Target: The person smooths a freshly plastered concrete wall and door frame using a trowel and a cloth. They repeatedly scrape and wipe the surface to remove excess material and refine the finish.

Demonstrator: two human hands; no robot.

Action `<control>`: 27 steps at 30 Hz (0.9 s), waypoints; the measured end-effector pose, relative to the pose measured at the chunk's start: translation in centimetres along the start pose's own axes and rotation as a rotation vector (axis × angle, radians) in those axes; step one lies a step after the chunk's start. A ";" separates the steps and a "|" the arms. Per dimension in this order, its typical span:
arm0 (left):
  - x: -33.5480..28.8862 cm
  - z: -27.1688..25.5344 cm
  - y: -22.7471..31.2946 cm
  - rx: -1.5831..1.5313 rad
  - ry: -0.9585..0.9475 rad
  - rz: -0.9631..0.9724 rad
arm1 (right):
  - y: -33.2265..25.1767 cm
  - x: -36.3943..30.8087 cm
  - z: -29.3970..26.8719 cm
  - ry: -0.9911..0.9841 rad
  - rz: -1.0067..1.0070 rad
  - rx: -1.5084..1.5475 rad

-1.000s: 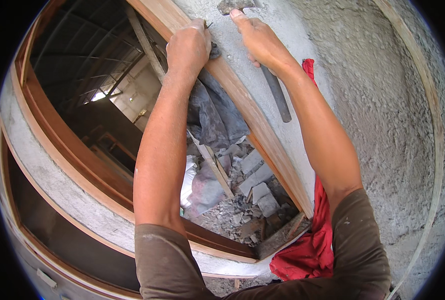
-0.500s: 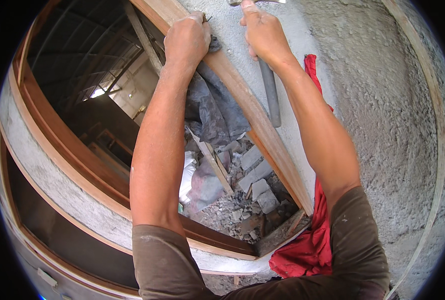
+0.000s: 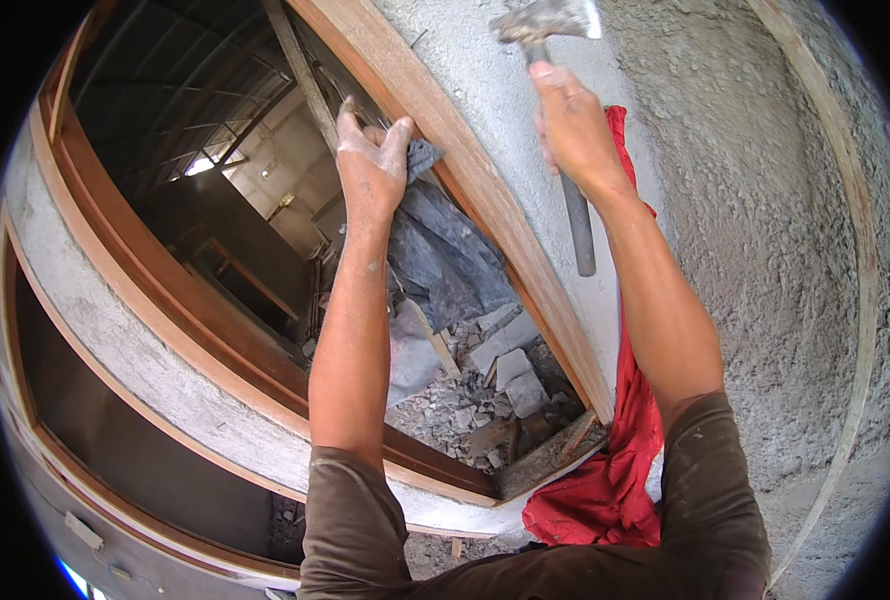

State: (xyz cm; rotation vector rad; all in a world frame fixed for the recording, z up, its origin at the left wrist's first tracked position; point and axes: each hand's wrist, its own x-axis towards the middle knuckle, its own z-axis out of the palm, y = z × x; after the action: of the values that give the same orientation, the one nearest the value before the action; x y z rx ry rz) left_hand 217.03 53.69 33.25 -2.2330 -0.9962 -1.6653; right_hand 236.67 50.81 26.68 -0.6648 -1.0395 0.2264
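Note:
My left hand (image 3: 370, 165) rests with its fingers spread against the inner edge of a slanted wooden frame (image 3: 485, 200), thumb on the frame's face. Just behind it hangs a dark grey sheet (image 3: 445, 250). My right hand (image 3: 570, 125) grips the handle of a hammer (image 3: 550, 20). Its metal head is up near the picture's top, over the smooth plaster strip beside the frame, and its handle end (image 3: 583, 240) pokes out below my fist. The two hands are a hand's width apart, with the frame between them.
Rough grey plaster wall (image 3: 765, 250) fills the right side. A red cloth (image 3: 615, 470) hangs by my right arm. Broken blocks and rubble (image 3: 495, 380) lie below inside the opening. A curved wood-and-plaster sill (image 3: 165, 290) runs along the left.
My left hand has slid down the frame and opened from a closed fist. My right hand and the hammer have shifted right, away from the frame.

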 end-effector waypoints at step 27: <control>-1.5 0.8 -1.8 -0.412 -0.148 -0.136 | -4.0 1.5 2.6 0.058 -0.112 -0.087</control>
State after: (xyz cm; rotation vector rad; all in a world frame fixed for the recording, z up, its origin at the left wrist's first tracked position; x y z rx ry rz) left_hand 216.32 54.85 31.15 -2.6329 -0.9219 -1.9359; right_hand 234.67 49.46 31.03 -0.6853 -1.0322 0.0644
